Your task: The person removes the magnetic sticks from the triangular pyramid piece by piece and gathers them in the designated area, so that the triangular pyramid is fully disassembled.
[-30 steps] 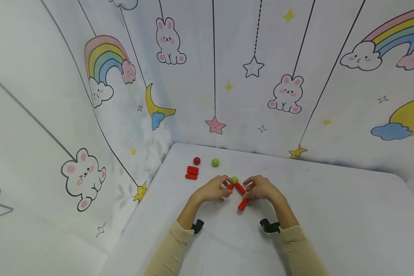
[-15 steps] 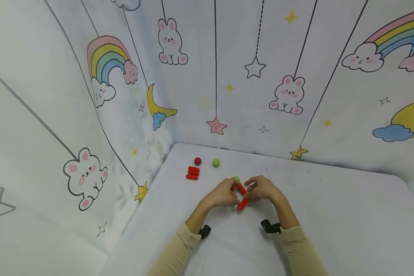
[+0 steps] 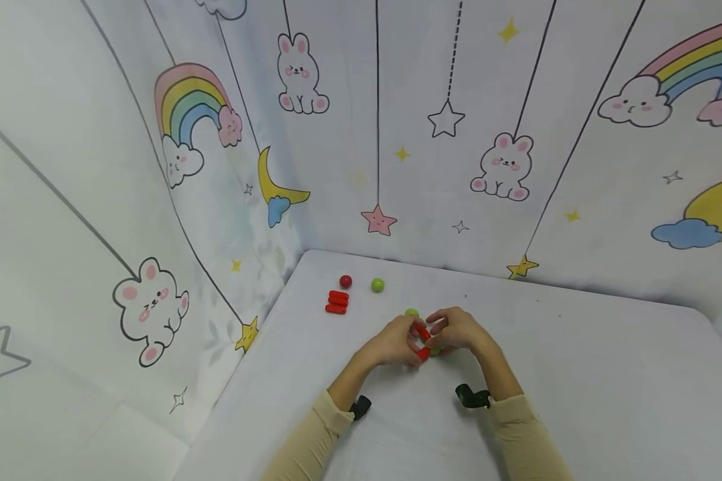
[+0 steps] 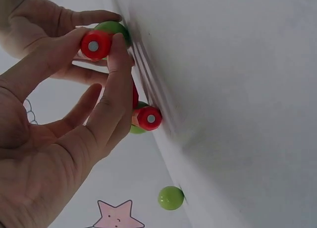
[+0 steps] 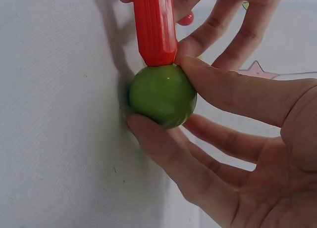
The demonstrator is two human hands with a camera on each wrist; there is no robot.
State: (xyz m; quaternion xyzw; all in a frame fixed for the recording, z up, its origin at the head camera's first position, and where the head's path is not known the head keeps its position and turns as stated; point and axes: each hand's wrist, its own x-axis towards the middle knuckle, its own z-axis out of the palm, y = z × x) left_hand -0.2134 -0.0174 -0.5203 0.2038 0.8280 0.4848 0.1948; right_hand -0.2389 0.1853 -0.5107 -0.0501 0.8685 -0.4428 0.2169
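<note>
My left hand (image 3: pixel 394 341) pinches a red magnetic rod (image 5: pixel 156 32) between thumb and finger; a metal disc shows at the rod's end in the left wrist view. The rod's other end touches a green ball (image 5: pixel 163 97). My right hand (image 3: pixel 457 329) holds that ball between thumb and fingertip. A second red rod (image 3: pixel 422 331) runs up toward another green ball (image 3: pixel 412 312), partly covered by my left hand. In the left wrist view a third red rod (image 4: pixel 150 118) juts from that farther ball, its end free.
Several red rods (image 3: pixel 337 302) lie side by side at the left of the white table (image 3: pixel 577 374). Behind them sit a red ball (image 3: pixel 345 281) and a loose green ball (image 3: pixel 378 285). A patterned curtain (image 3: pixel 337 167) rises along the table's back and left.
My left hand has let go of the left rod, moved right and nearer to me, and taken hold of the front rod. My right hand stays at the green ball.
</note>
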